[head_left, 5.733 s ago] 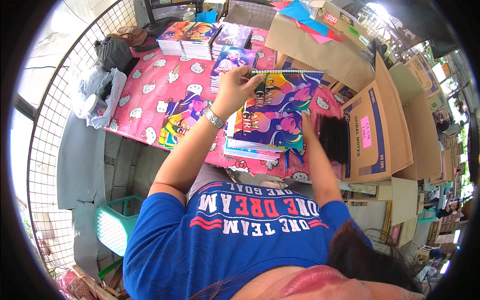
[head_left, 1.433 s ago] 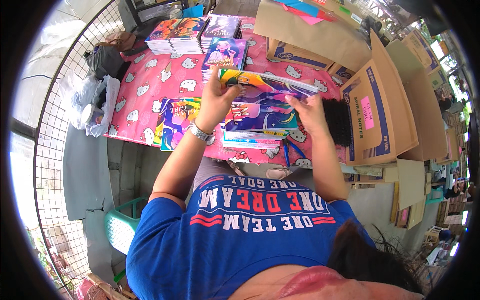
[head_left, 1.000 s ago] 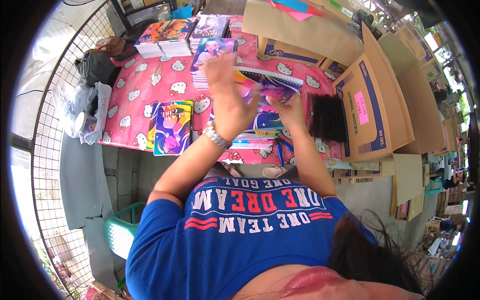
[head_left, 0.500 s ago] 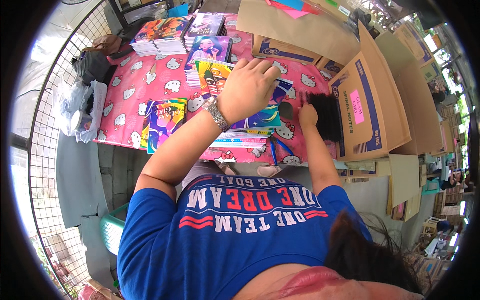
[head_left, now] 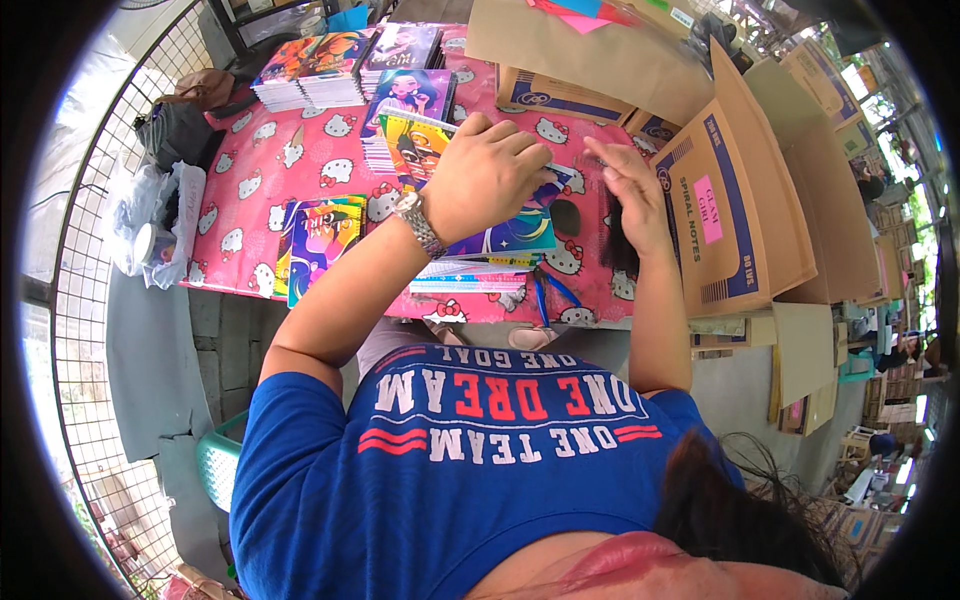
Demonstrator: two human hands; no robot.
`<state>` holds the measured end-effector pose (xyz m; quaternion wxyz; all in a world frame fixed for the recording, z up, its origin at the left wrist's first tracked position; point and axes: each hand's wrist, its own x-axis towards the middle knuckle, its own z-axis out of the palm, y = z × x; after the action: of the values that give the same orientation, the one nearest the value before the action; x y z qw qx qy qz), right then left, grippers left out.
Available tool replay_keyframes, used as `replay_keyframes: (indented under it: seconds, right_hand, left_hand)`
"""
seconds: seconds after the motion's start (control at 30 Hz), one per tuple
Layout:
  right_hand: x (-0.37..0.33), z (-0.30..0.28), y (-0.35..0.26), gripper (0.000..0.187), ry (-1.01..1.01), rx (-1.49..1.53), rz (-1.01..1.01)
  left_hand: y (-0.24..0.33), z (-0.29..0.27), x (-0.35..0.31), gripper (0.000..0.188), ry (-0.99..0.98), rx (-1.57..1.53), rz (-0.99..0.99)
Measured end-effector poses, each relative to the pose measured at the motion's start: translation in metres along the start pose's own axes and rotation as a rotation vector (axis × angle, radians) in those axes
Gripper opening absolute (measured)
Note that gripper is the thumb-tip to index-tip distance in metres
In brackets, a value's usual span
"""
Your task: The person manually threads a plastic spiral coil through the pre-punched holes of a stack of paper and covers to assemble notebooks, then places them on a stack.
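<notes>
My left hand (head_left: 485, 175) is closed on a spiral notebook (head_left: 410, 145) with a bright yellow cover, holding it tilted over the purple notebook stack (head_left: 400, 100) at the back of the pink table (head_left: 250, 200). My right hand (head_left: 625, 190) hovers with loose fingers above a black bundle (head_left: 615, 250), beside the notebook's right edge; nothing shows in its grip. Under both hands lies a low stack of colourful notebooks (head_left: 500, 245). Blue-handled pliers (head_left: 550, 295) lie at the table's near edge.
A large open cardboard box (head_left: 740, 180) stands right of the table, with more flat cartons behind. Further notebook stacks (head_left: 310, 80) sit at the back left, and one notebook (head_left: 315, 235) lies alone at the left. A plastic bag (head_left: 150, 225), a wire mesh fence and a green stool (head_left: 215, 465) are to the left.
My left hand has lifted the top notebook off the near stack and swung it left and away toward the back stack. My right hand has moved right, over the black bundle.
</notes>
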<state>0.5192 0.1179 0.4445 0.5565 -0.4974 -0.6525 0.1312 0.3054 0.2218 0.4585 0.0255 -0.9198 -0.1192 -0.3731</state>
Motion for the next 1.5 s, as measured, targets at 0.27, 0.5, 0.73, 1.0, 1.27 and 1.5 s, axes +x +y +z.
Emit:
replay_keyframes:
  seconds: [0.27,0.5,0.73,1.0,1.27,1.5]
  right_hand:
    - [-0.003,0.013,-0.011,0.021,0.032,-0.157,-0.089]
    - [-0.003,0.008,-0.029,0.020,-0.102,-0.164,-0.014]
    - [-0.003,0.005,-0.030,0.022,-0.143,-0.218,-0.044]
    - [-0.008,0.005,-0.016,0.026,-0.211,0.298,0.426]
    - [0.000,-0.002,-0.018,0.024,-0.268,0.285,0.380]
    - [0.003,0.006,-0.032,0.025,-0.189,-0.111,0.089]
  left_hand:
    - [0.001,-0.011,0.002,0.021,-0.072,-0.040,-0.046]
    - [0.001,-0.012,0.001,0.022,-0.100,-0.033,-0.052]
    - [-0.002,-0.009,0.000,0.021,-0.073,-0.069,-0.036]
    - [-0.003,-0.009,0.002,0.021,-0.058,-0.040,-0.066]
    - [-0.004,-0.009,0.004,0.022,-0.060,-0.049,-0.076]
    - [0.009,-0.005,0.007,0.026,-0.097,0.003,-0.061]
